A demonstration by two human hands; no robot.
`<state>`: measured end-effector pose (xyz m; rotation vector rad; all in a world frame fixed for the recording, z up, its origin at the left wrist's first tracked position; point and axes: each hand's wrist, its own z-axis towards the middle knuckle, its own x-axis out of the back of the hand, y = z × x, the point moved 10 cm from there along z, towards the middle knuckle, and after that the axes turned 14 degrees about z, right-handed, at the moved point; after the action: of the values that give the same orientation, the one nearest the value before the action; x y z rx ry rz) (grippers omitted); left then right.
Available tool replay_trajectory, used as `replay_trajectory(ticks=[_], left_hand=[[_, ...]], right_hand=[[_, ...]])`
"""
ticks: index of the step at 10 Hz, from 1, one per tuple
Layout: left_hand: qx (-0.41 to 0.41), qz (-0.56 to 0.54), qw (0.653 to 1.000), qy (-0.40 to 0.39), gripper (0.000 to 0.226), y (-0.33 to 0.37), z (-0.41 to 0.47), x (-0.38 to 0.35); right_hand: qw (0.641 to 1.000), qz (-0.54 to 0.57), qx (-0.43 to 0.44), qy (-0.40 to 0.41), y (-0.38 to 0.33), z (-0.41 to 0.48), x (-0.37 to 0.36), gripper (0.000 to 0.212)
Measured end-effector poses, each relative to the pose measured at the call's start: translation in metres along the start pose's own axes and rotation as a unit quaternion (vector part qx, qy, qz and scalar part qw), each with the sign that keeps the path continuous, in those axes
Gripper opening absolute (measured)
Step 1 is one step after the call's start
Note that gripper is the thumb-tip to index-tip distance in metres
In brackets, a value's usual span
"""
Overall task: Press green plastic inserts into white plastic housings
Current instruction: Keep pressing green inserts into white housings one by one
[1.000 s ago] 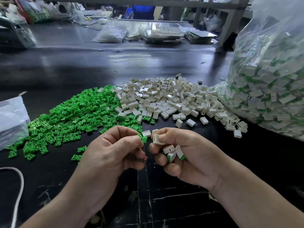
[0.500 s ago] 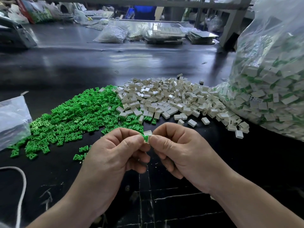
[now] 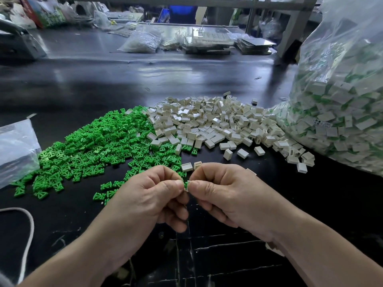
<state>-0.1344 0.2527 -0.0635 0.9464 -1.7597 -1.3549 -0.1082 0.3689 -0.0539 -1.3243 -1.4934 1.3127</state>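
Black surface [image 3: 310, 204] is strewn with green inserts [image 3: 99, 146] and white housings [image 3: 217, 125]; the held insert [image 3: 185, 184] is pinched by fingers of the left hand [image 3: 149, 199], the held housing [image 3: 188, 188] by those of the right hand [image 3: 228, 193].

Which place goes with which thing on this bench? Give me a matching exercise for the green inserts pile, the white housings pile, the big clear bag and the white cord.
Things:
1. green inserts pile
2. white housings pile
3. big clear bag
4. white cord

Places:
A. far right edge of the view, standing tall
B. bottom-left corner of the view
C. centre, between the green heap and the bag
D. left of centre, touching the white heap's left side

Pairs: 1-D; 2-C; 3-A; 4-B
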Motion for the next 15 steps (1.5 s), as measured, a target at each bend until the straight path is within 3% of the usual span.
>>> replay_trajectory(ticks=[1,2,3,4,5,6,8,9,10,12,13,14,15], left_hand=[[0.019,-0.008,1.0,-0.023,0.017,-0.007,0.0,-0.006],[0.008,-0.05,0.998,-0.028,0.009,-0.001,0.0,-0.011],[-0.038,-0.036,0.999,-0.007,0.014,0.006,0.001,-0.004],[-0.093,0.062,0.993,0.044,0.041,0.013,0.002,0.011],[-0.081,-0.019,0.995,0.051,0.072,0.008,-0.001,0.012],[-0.044,-0.144,0.988,-0.027,0.083,0.008,-0.007,-0.019],[-0.06,-0.129,0.989,0.05,0.069,0.012,-0.011,-0.012],[-0.071,-0.13,0.988,0.052,0.068,0.014,-0.012,-0.013],[-0.071,-0.167,0.983,-0.007,0.069,0.016,-0.009,-0.018],[-0.056,-0.197,0.979,-0.013,0.062,0.015,-0.006,-0.014],[-0.12,-0.084,0.989,0.031,0.044,0.033,-0.009,-0.006],[-0.18,0.072,0.978,0.079,0.019,0.041,-0.015,0.008],[-0.245,0.193,0.945,0.101,0.018,0.055,-0.023,0.008]], right_hand=[[1.0,-0.017,-0.022,0.003,0.004,-0.001,0.0,0.023],[0.999,0.039,-0.01,0.012,0.001,-0.002,-0.001,0.024],[0.995,0.094,0.009,0.024,-0.002,-0.002,-0.003,0.02],[0.995,0.097,-0.002,0.006,0.0,-0.002,-0.009,0.019],[0.998,0.046,-0.01,-0.046,0.003,-0.005,-0.031,0.019],[0.996,-0.001,-0.004,-0.084,0.007,-0.01,-0.057,0.018],[0.997,0.008,0.012,-0.081,-0.001,-0.011,-0.062,0.019],[0.996,0.001,0.026,-0.087,-0.004,-0.013,-0.063,0.029],[0.996,-0.004,0.036,-0.087,-0.006,-0.014,-0.062,0.031],[0.997,0.027,0.026,-0.072,-0.001,-0.006,-0.06,0.024],[0.989,0.141,-0.004,-0.054,0.003,0.0,-0.045,0.018],[0.975,0.221,-0.014,-0.03,0.002,0.003,-0.023,0.01],[0.967,0.253,-0.012,-0.038,0.001,0.004,-0.015,0.009]])
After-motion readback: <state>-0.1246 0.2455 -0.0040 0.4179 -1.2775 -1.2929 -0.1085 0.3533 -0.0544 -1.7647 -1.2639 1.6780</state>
